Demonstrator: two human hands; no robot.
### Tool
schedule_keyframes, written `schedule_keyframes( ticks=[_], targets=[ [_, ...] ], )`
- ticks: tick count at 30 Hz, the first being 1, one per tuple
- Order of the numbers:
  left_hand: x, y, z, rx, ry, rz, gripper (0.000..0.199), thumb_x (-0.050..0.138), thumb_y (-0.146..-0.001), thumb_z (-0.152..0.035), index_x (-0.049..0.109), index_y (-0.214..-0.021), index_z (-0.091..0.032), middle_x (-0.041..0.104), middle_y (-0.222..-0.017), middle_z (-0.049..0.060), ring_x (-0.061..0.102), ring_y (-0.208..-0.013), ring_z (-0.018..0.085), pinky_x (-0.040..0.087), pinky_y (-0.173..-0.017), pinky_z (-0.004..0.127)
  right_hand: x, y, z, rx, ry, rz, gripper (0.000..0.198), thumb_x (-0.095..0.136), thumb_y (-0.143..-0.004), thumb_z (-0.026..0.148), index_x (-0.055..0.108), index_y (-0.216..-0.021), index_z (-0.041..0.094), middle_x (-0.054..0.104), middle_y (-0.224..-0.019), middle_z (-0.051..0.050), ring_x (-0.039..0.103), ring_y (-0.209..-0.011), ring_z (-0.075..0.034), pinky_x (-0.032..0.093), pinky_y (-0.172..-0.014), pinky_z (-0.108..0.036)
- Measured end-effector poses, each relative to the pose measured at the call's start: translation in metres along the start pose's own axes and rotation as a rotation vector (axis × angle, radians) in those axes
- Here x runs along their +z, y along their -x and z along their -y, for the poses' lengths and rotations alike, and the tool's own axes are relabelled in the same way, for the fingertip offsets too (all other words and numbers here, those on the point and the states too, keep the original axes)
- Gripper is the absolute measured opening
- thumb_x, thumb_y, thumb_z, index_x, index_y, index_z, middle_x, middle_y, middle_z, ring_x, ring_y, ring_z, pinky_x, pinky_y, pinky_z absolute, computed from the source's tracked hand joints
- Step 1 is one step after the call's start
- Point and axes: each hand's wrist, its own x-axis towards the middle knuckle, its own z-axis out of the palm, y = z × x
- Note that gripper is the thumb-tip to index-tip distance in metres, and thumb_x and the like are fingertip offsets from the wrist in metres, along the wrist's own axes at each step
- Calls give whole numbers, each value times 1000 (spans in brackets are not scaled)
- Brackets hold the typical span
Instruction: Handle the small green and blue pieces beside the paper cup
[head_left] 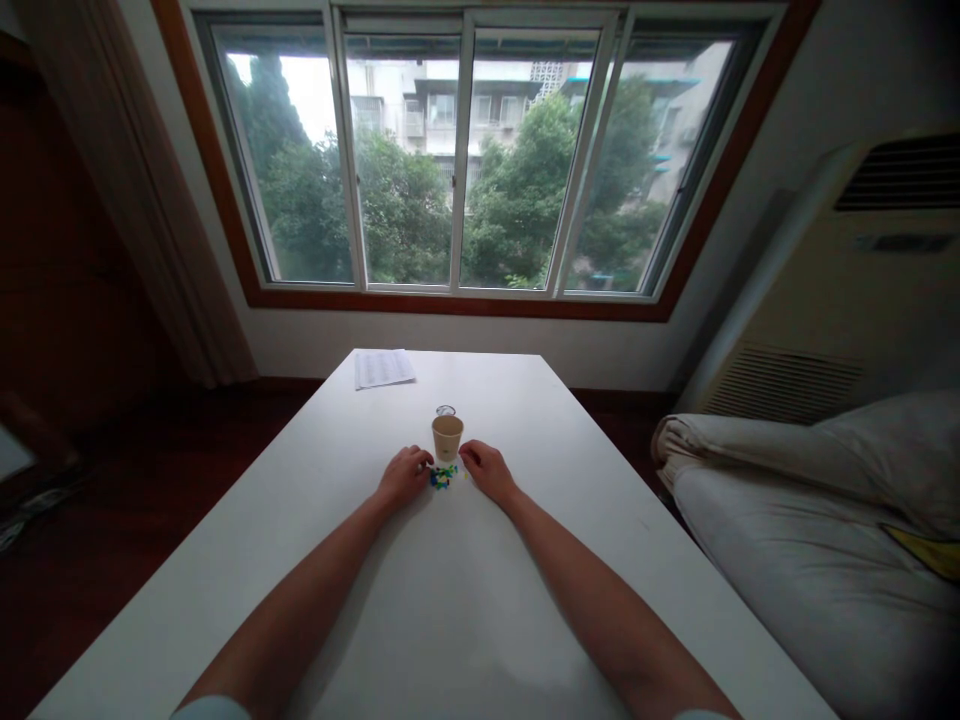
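A brown paper cup (448, 440) stands upright on the table, with a small heap of green, blue and yellow pieces (442, 478) just in front of it. My left hand (406, 474) rests left of the heap, fingers loosely bent and a little apart, the tips close to the pieces; I see nothing held in it. On the cup's right side, my right hand (487, 470) has its fingers drawn together near the cup wall. Whatever is between them is too small or hidden. A tiny yellow piece lies below the right fingertips. The cup's inside bottom is hidden.
Behind the cup lies a round clear lid (445, 410). Printed paper sheets (384, 369) lie at the far left of the white table (600, 560). To the right are a padded, cloth-covered seat (810, 520) and a floor-standing air conditioner (795, 330). A window is ahead.
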Motion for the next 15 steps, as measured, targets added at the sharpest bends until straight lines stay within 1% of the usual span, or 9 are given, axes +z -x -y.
schedule_keyframes(
  ticks=[2, 4, 9, 15],
  targets=[
    [-1, 0, 0, 10, -1, -4, 20, 56, -85, -17, 70, -98, -23, 63, -95, 5, 54, -90, 18, 41, -79, 29, 1, 0, -1, -7, -5, -7, 16, 52, -88, 24, 67, -90, 19, 60, -73, 1, 49, -65, -13, 39, -62, -24],
    [-3, 1, -1, 12, -3, -2, 20, 56, -85, -17, 70, -98, -23, 63, -95, 5, 54, -90, 18, 41, -79, 29, 1, 0, -3, -28, -6, -15, 16, 51, -87, 21, 67, -91, 19, 61, -77, 0, 51, -67, -14, 41, -64, -24],
    [-6, 2, -4, -2, -2, 19, 20, 56, -85, -17, 70, -99, -22, 63, -95, 5, 55, -91, 18, 42, -79, 29, 0, -2, -4, -82, 45, -36, 21, 49, -87, 14, 69, -88, 20, 62, -90, -4, 56, -81, -16, 45, -73, -28],
    [-6, 1, -5, -3, 1, 17, 20, 56, -86, -18, 70, -98, -22, 63, -94, 5, 55, -91, 19, 42, -81, 30, -1, -2, 1, -93, 108, -79, 23, 47, -92, 16, 70, -96, 21, 63, -92, -6, 57, -87, -19, 48, -79, -32]
  ],
)
